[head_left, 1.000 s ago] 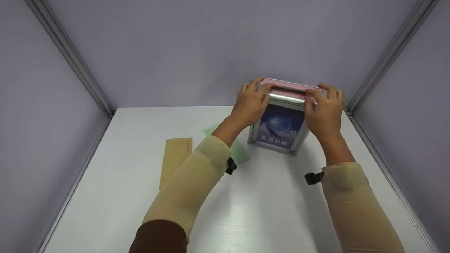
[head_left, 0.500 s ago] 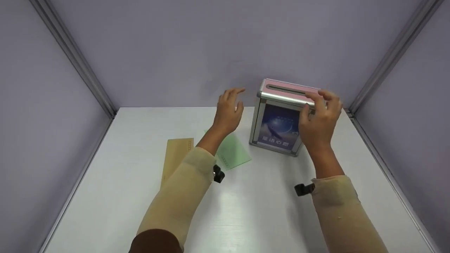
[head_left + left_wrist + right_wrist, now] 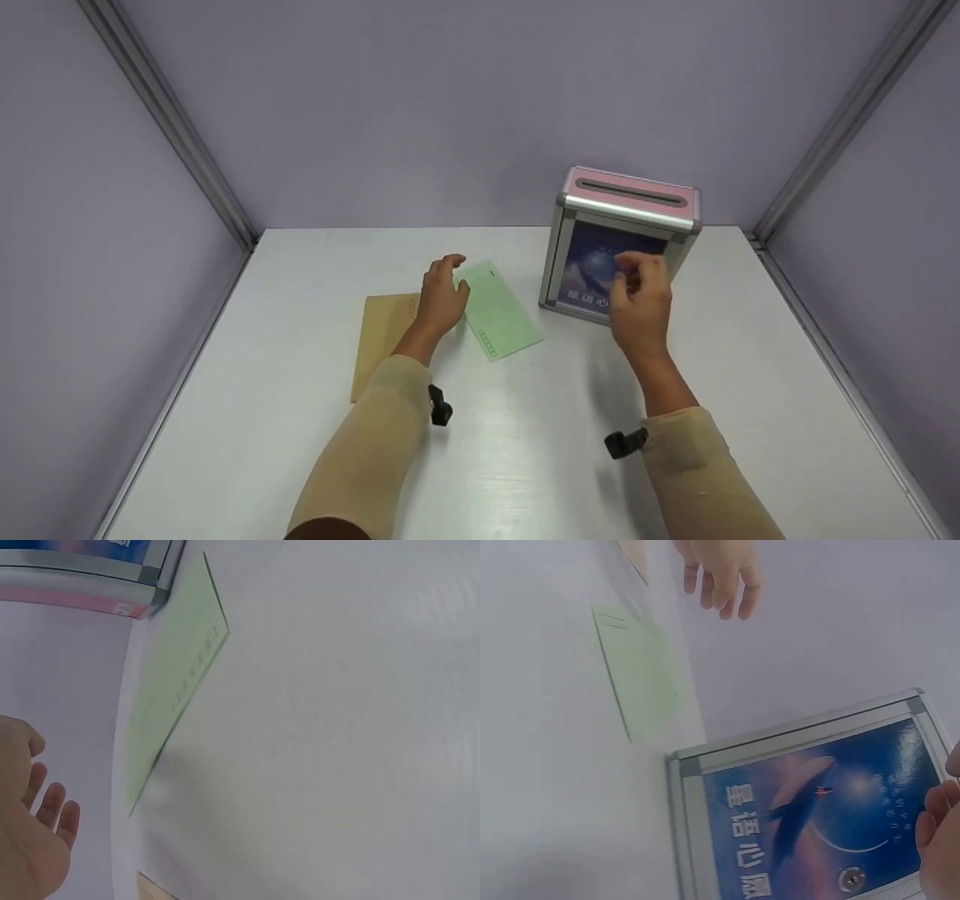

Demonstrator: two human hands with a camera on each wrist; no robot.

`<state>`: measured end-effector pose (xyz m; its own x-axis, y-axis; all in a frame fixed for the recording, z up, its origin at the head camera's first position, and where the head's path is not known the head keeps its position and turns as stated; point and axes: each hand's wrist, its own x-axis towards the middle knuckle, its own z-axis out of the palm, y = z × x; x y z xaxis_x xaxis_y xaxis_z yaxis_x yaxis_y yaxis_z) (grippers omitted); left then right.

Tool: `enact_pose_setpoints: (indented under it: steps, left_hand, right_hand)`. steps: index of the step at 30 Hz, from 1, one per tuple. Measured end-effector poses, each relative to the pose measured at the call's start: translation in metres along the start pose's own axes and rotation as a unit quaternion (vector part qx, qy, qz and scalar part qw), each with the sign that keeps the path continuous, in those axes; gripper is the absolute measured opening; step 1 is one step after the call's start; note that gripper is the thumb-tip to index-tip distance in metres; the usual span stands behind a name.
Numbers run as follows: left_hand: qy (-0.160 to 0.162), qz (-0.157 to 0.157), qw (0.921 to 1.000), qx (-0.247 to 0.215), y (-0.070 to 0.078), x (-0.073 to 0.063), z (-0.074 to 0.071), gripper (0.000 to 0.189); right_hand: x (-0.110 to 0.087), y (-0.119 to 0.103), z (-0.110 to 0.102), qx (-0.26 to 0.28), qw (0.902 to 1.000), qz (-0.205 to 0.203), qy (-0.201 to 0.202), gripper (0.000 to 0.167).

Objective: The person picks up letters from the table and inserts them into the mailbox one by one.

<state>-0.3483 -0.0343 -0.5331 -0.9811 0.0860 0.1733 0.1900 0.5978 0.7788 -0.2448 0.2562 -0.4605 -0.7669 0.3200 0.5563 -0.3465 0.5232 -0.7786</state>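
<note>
A silver-framed suggestion box (image 3: 628, 187) with a pink slotted top stands upright at the back right. Its blue front panel carries a picture, white lettering and a keyhole lock (image 3: 852, 879). My right hand (image 3: 643, 304) hovers before that panel, fingers loosely bent and holding nothing. Left of the box lies a green envelope (image 3: 501, 311), flat on the table. My left hand (image 3: 444, 298), also holding nothing, is raised near the envelope's left edge, fingers relaxed. A brown envelope (image 3: 379, 330) lies farther left, partly hidden by the left hand and forearm.
The white table (image 3: 517, 450) meets a grey back wall (image 3: 420, 112). Metal-edged side panels enclose it at left and right. Small black wrist cameras (image 3: 441, 406) stick out from both sleeves.
Both hands have let go of the box's top. The left hand has moved down and left toward the envelopes; the right has come down and left, in front of the panel. The box stays standing.
</note>
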Motion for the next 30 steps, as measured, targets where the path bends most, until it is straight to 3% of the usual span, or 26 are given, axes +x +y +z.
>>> enact_pose_setpoints:
  steps: [4, 8, 13, 23, 30]
  left_hand:
    - [-0.020, -0.020, 0.9996, 0.005, -0.019, -0.008, 0.002, 0.045]
    - [-0.042, -0.033, 0.9986, 0.001, -0.033, -0.013, 0.004, 0.047]
    - [-0.060, -0.059, 0.9964, 0.012, -0.043, -0.014, 0.004, 0.048]
    - [-0.082, -0.095, 0.9913, 0.041, -0.047, -0.007, 0.004, 0.048]
    - [-0.110, -0.102, 0.9876, 0.045, -0.049, -0.005, 0.001, 0.065]
  right_hand:
    - [-0.016, 0.015, 0.011, 0.047, 0.9913, 0.094, -0.080, 0.020]
    - [-0.031, 0.030, 0.023, 0.076, 0.9651, 0.197, -0.156, 0.019]
    - [-0.044, 0.045, 0.040, 0.071, 0.9378, 0.259, -0.220, 0.023]
    - [-0.057, 0.062, 0.063, 0.026, 0.9099, 0.263, -0.320, 0.032]
    - [-0.061, 0.067, 0.068, -0.013, 0.9103, 0.256, -0.325, 0.040]
